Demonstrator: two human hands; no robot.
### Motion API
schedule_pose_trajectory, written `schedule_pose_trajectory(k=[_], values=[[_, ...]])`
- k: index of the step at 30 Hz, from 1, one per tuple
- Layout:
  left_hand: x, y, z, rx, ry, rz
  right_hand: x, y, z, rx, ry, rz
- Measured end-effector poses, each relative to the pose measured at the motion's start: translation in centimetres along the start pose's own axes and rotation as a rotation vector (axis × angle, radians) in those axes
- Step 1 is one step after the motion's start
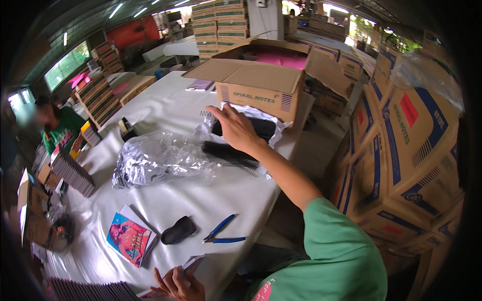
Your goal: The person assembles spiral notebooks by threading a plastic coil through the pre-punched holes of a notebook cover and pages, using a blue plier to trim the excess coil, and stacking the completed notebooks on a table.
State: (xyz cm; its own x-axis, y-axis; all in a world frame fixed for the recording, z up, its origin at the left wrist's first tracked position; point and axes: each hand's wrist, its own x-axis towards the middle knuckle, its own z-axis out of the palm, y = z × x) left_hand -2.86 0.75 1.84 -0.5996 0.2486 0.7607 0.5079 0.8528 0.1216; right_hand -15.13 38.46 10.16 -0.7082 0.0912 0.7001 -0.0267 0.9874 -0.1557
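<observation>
The right hand (236, 128) is above black coils (228, 152) on the surface (226, 195), near a thin coil (204, 114); the left hand (182, 286) is at a notebook (194, 262). Whether the fingers clamp, one cannot tell.

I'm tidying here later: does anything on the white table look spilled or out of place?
Yes, mildly: some black spiral coils lie loose on the table, outside the open wrapping that holds others, their ends straggling unevenly. Crumpled clear plastic sprawls beside them. Nothing looks clearly damaged.

Workshop: stacked cartons (219, 25), wire spirals (231, 154), pliers (219, 229) on worktable (211, 204).
</observation>
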Motion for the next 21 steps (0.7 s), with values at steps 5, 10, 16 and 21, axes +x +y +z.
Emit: schedule_pose_trajectory(k=[5,10,16,21], values=[[-0.9,-0.4,0.6,-0.049,-0.016,-0.088,-4.5,-9.3,-5.4,0.534,-0.352,-0.312],[0.4,-0.1,0.7,-0.092,-0.008,-0.046,-11.1,-12.9,-1.5,1.053,-0.593,-0.059],[-0.1,-0.3,0.2,-0.096,0.049,-0.132,-11.6,-16.0,-0.4,1.113,-0.589,-0.064],[0.0,0.0,0.4,-0.101,0.072,-0.15,-11.0,-15.9,-0.4,1.151,-0.819,-0.229]])
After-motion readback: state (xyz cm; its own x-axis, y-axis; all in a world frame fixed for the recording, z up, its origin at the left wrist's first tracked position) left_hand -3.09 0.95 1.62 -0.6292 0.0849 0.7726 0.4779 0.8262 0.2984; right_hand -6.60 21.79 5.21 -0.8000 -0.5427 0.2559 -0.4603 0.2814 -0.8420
